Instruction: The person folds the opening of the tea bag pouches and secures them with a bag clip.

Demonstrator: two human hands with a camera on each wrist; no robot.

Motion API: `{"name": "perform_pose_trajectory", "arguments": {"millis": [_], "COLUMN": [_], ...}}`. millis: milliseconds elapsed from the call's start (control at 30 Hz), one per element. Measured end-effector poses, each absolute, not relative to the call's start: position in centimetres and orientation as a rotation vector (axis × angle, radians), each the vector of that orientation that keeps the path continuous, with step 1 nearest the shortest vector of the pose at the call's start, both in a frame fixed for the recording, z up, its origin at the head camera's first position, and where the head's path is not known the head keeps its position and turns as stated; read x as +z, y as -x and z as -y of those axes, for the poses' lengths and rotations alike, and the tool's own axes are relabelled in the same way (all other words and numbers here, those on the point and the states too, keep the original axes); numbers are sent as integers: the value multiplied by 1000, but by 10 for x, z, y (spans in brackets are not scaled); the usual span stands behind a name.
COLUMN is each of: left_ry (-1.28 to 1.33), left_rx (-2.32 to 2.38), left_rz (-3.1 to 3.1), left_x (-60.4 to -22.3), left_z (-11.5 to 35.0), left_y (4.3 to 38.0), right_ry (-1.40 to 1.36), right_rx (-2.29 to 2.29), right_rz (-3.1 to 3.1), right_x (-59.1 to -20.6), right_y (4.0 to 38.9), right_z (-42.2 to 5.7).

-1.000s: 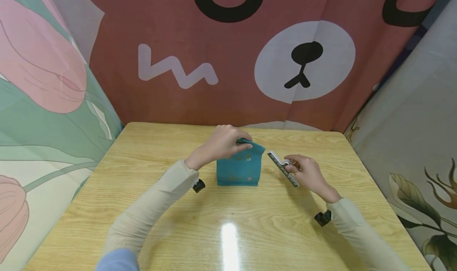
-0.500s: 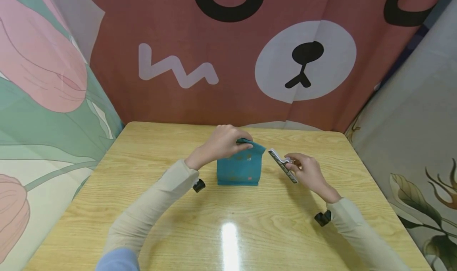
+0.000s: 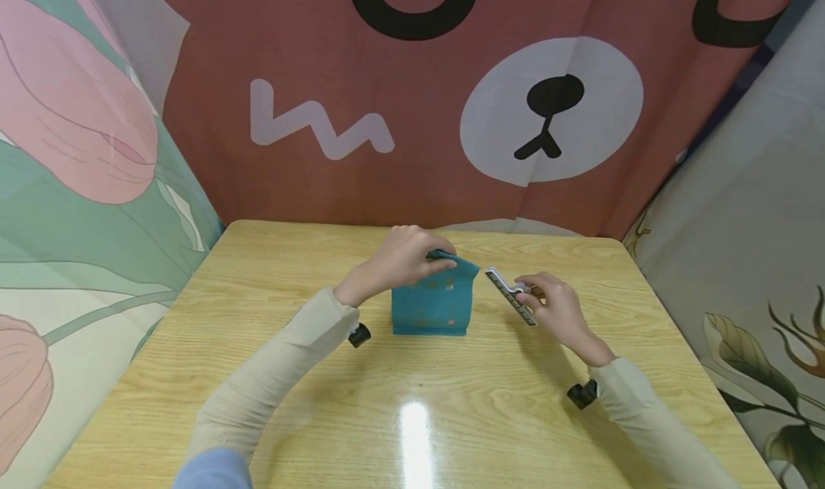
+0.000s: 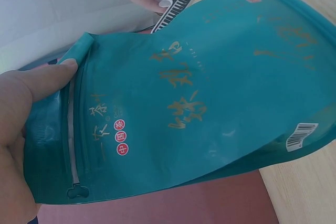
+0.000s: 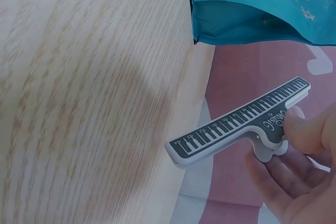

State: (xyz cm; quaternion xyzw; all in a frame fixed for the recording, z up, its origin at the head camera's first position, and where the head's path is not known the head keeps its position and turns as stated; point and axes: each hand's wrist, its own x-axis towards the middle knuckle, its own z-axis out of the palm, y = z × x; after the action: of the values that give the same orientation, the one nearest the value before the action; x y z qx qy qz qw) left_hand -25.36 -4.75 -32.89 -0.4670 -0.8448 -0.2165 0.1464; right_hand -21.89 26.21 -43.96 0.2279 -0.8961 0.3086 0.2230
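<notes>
A teal tea pouch [image 3: 430, 306] with gold lettering stands upright on the table. My left hand [image 3: 412, 253] grips its folded top edge; the left wrist view shows the thumb on the fold beside the zip strip of the pouch [image 4: 157, 119]. To the right of the pouch, my right hand [image 3: 557, 310] pinches a long clip [image 3: 509, 296] by its handle. In the right wrist view the clip [image 5: 241, 121] is black and white with a piano-key print and the word "Music", held by thumb and fingers [image 5: 310, 135]. The clip slants, apart from the pouch.
The light wooden table [image 3: 322, 403] spreads around both arms. Behind it hangs a reddish-brown bear-print curtain [image 3: 412, 174]. Floral cloths flank the left [image 3: 77, 138] and right sides. A black wrist camera [image 3: 583, 394] sits under the right cuff, another [image 3: 359, 335] under the left.
The right hand has raised the clip slightly, its lower end shifting up and a little toward the left in the head view. The left hand and pouch have stayed in place.
</notes>
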Motion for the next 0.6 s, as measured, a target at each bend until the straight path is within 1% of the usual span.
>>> {"name": "perform_pose_trajectory", "arguments": {"millis": [600], "left_ry": [1342], "left_rx": [-617], "left_rz": [2432], "left_x": [-330], "left_z": [48], "left_y": [254], "right_ry": [-545], "right_rx": [876], "right_rz": [2412], "right_x": [-438], "right_y": [216], "right_z": [-253]}}
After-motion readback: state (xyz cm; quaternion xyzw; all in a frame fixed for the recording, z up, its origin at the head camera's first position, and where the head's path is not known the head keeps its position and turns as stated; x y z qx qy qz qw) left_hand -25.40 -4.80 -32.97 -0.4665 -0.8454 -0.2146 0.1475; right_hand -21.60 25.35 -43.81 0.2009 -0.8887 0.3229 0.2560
